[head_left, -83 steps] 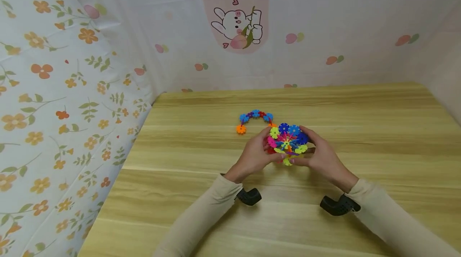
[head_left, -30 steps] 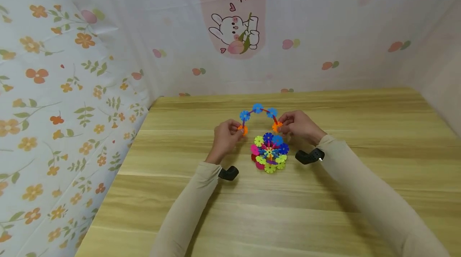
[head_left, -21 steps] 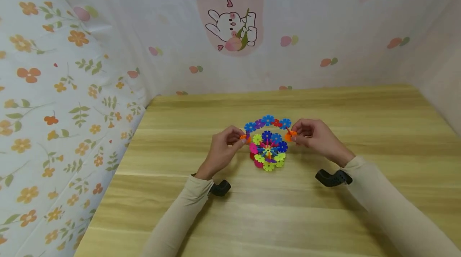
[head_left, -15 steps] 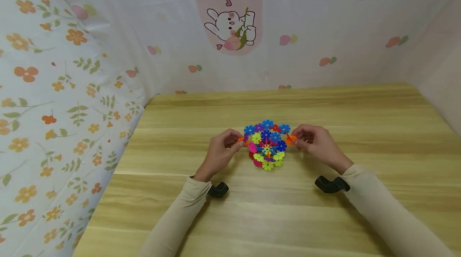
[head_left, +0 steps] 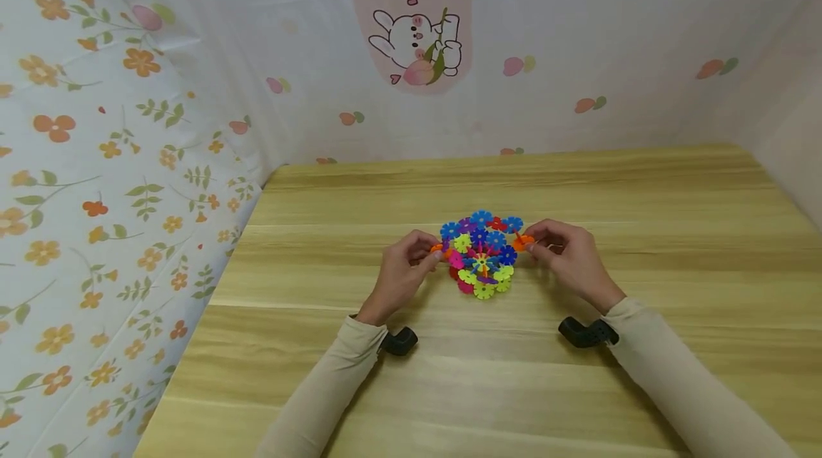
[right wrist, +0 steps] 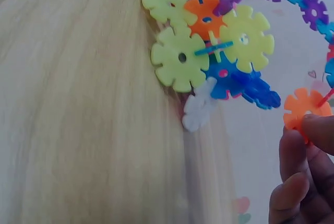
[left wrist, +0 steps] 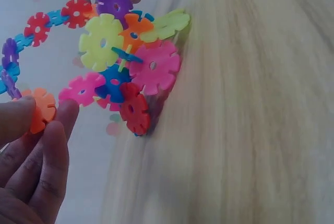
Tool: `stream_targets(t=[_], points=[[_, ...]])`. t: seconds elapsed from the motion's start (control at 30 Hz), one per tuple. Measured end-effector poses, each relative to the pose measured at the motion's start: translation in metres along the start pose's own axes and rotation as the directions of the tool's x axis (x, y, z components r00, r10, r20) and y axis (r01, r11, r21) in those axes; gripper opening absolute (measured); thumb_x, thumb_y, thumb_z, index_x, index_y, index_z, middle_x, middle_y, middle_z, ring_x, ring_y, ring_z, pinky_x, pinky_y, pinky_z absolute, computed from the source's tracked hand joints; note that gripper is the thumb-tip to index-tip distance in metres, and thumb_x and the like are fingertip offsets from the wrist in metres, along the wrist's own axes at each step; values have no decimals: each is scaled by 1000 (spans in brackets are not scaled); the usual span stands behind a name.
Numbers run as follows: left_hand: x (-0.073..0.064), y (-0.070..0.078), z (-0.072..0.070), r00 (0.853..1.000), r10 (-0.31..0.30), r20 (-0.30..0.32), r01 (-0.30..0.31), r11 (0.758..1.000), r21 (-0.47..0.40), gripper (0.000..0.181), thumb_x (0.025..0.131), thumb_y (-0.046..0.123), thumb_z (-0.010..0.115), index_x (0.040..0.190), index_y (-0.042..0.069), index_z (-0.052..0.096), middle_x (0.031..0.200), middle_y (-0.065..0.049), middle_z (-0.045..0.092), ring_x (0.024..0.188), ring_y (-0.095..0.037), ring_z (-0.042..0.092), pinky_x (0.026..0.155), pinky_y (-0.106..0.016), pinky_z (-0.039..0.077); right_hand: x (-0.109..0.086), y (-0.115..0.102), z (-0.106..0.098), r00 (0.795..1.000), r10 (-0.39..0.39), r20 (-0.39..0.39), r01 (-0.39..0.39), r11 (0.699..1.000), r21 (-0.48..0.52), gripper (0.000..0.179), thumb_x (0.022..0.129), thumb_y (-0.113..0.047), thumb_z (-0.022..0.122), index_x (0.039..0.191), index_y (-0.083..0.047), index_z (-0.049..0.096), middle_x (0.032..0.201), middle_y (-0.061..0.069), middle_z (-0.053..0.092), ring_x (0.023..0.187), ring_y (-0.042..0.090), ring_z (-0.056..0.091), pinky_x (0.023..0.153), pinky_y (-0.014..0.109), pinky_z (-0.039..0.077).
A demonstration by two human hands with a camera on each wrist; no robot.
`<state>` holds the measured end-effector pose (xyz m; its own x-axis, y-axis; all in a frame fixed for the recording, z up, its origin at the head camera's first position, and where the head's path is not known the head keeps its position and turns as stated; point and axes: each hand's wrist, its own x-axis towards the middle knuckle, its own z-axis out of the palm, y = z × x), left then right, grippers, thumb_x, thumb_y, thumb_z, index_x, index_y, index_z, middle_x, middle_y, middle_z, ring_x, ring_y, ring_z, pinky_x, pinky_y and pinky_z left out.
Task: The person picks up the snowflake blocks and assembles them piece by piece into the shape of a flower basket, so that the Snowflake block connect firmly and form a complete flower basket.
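Observation:
A rounded cluster of interlocked plastic snowflake discs (head_left: 483,264) in yellow, pink, red and blue sits on the table. Behind it arches a chain of blue, purple and red snowflake discs (head_left: 481,218). My left hand (head_left: 401,271) pinches the orange end disc (left wrist: 46,110) of this chain between thumb and fingers, at the cluster's left. On the opposite side, my right hand (head_left: 574,258) pinches the other orange end disc (right wrist: 302,105). In both wrist views the chain curves well above the table, its ends near the cluster's sides.
The wood-grain table (head_left: 488,387) stretches out in front and to both sides. A white curtain with a rabbit print (head_left: 417,44) hangs along its back edge, and a flowered cloth (head_left: 122,215) covers the left side. Black curved mounts (head_left: 587,333) sit at the wrists.
Earlier both hands held the cluster, with the chain lying behind it. They released the cluster, pinched the chain's two ends and drew it forward close round the cluster's back. The last half second shows little movement.

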<state>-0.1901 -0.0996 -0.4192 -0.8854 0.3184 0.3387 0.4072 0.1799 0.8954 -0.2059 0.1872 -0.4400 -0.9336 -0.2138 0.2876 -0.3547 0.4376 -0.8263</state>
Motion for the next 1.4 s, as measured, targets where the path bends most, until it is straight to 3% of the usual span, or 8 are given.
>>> stream_targets(t=[0.23,0.43,0.7,0.93,1.17,1.4], points=[[-2,0,0,1000,-6,6,6,1000,3,14,88,-7,57,101,-12,56,92,-24,63,76,-42,62,67,-43,54,-3,3,0,1000,2,-3,-2,999,-43,17,85,2,64,99,-7,67,88,6,65,73,19,57,59,23,49],[-4,-2,1,1000,-2,6,1,1000,24,14,88,-7,58,101,-11,56,92,-23,63,78,-41,63,67,-37,55,-6,1,3,997,-66,-26,63,991,-120,18,83,5,65,95,-8,68,85,5,66,68,17,55,56,22,47],[-2,-30,4,1000,12,-21,-11,999,37,12,86,-1,62,97,-3,60,90,-14,66,76,-34,65,66,-28,54,-7,-1,8,993,-112,-48,103,982,-159,15,82,5,67,89,-8,68,78,4,64,65,15,55,55,22,46],[2,-32,4,997,29,-75,-19,991,130,12,86,2,64,98,0,62,90,-6,67,79,-18,66,69,-26,54,-6,2,10,992,-118,-44,108,976,-187,17,81,4,68,89,-11,68,76,-1,63,63,13,54,54,23,47],[3,-33,6,994,36,-102,-29,998,64,15,87,1,63,101,-3,62,94,-15,67,81,-27,66,69,-35,55,-7,3,10,993,-110,-38,100,976,-191,14,83,1,68,91,-10,68,79,2,65,63,13,56,54,22,47],[4,-33,3,994,55,-94,-40,988,151,12,87,3,63,99,3,63,92,-7,68,79,-17,66,69,-26,54,-6,3,10,993,-115,-36,107,977,-185,15,82,2,67,91,-9,68,79,6,65,63,14,55,54,22,47]])
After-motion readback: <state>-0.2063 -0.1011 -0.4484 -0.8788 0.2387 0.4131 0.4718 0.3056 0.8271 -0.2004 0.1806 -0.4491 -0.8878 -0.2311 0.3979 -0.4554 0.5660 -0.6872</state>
